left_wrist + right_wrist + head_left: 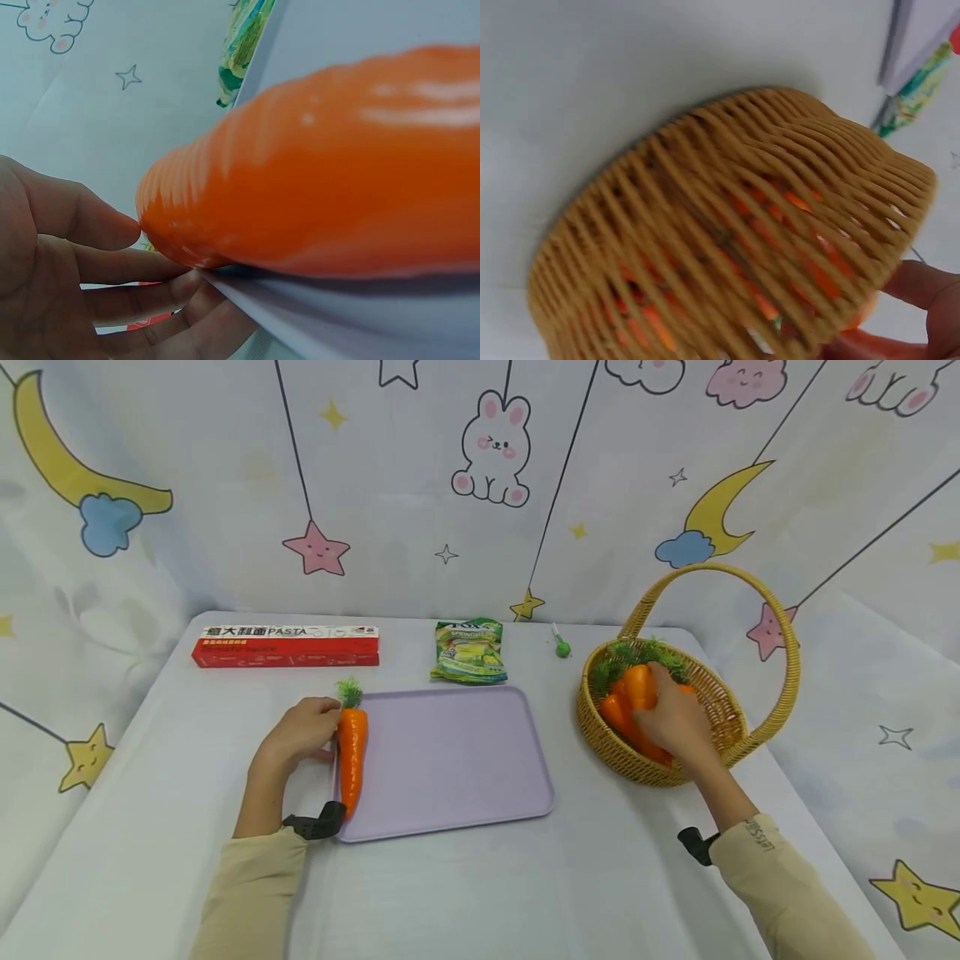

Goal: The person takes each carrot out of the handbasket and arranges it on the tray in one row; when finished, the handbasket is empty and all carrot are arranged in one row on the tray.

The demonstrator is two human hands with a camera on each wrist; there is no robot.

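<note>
An orange carrot (352, 760) with a feathery green top lies along the left edge of a pale purple tray (457, 760). My left hand (306, 731) pinches it at its leafy end; in the left wrist view the thumb meets the carrot, and other fingers reach the tray's rim. On the right stands a woven basket (626, 767) with a tall handle, holding several orange carrots with green tops. My right hand (675, 714) reaches inside and grips a carrot (640, 687). In the right wrist view, the basket's woven side hides most of that hold.
Behind the tray lie a red and white pasta box (287, 647) and a green packet (470, 652). A small green object (562, 648) lies between packet and basket. The basket handle (787, 685) arches up at the right. A patterned cloth (420, 485) hangs behind the table.
</note>
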